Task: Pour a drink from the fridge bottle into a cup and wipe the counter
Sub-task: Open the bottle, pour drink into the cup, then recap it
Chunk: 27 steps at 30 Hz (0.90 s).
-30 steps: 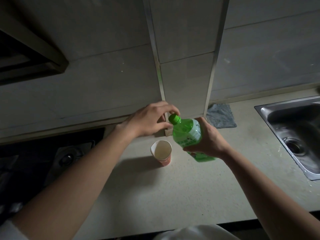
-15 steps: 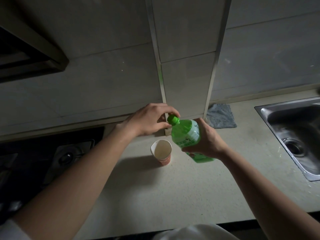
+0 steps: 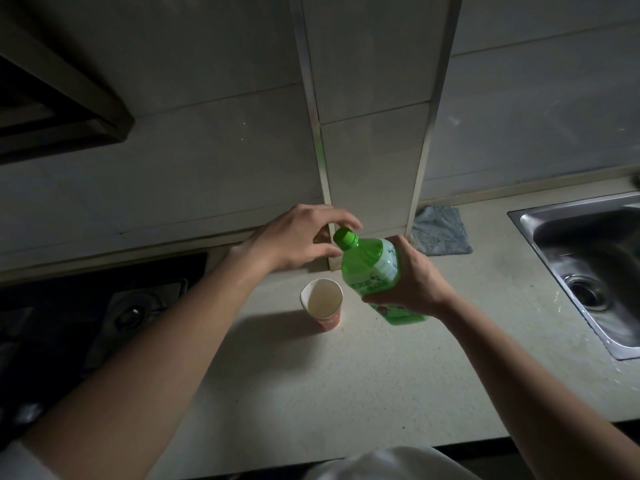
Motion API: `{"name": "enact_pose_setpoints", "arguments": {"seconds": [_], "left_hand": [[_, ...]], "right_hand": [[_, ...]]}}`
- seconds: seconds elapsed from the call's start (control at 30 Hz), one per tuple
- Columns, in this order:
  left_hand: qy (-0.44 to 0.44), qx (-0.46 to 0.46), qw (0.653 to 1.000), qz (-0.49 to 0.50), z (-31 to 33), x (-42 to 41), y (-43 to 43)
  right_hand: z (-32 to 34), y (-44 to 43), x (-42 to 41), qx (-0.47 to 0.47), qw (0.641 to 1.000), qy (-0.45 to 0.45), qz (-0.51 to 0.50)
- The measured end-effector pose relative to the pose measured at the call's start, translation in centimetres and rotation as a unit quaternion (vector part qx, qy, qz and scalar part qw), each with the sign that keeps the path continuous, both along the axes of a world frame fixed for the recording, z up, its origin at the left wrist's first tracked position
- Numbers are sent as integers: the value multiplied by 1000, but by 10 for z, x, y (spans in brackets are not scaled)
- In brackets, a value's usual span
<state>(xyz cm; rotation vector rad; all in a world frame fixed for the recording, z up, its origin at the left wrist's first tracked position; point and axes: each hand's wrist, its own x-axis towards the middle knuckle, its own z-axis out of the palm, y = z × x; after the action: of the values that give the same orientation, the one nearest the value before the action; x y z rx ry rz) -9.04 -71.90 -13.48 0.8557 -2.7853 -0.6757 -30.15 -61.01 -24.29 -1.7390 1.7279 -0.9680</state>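
Observation:
A green plastic bottle [image 3: 367,268] with a white label is held tilted above the counter [image 3: 346,382], its green cap [image 3: 345,237] pointing up and left. My right hand [image 3: 415,278] wraps around the bottle's body from the right. My left hand [image 3: 294,240] pinches the cap, index finger over its top and thumb just below it. A paper cup [image 3: 323,299] with a reddish outside stands upright on the counter just below and left of the bottle. Its inside looks pale and I cannot tell whether it holds liquid.
A grey cloth [image 3: 440,230] lies by the wall behind the bottle, right of a tiled pillar [image 3: 374,150]. A steel sink [image 3: 588,258] is sunk into the counter at right. A dark gas stove [image 3: 138,306] sits at left under a range hood [image 3: 52,109].
The bottle and both hands stay almost in place. My left fingers have shifted slightly around the cap, with the thumb lower than before. The cup has not moved.

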Motion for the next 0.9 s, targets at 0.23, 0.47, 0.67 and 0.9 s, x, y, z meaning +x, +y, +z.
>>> {"name": "enact_pose_setpoints", "arguments": {"seconds": [0.23, 0.47, 0.67, 0.9], "left_hand": [[-31, -43, 998, 41, -2, -1, -2], [-28, -16, 999, 8, -1, 0, -1], [-39, -46, 998, 30, -4, 1, -3], [7, -38, 997, 60, -11, 15, -3]], "right_hand": [[0, -1, 1, 7, 1000, -4, -4], [1, -2, 3, -3, 1000, 4, -1], [1, -4, 2, -4, 1000, 6, 4], [1, -8, 1, -12, 1000, 15, 17]]}}
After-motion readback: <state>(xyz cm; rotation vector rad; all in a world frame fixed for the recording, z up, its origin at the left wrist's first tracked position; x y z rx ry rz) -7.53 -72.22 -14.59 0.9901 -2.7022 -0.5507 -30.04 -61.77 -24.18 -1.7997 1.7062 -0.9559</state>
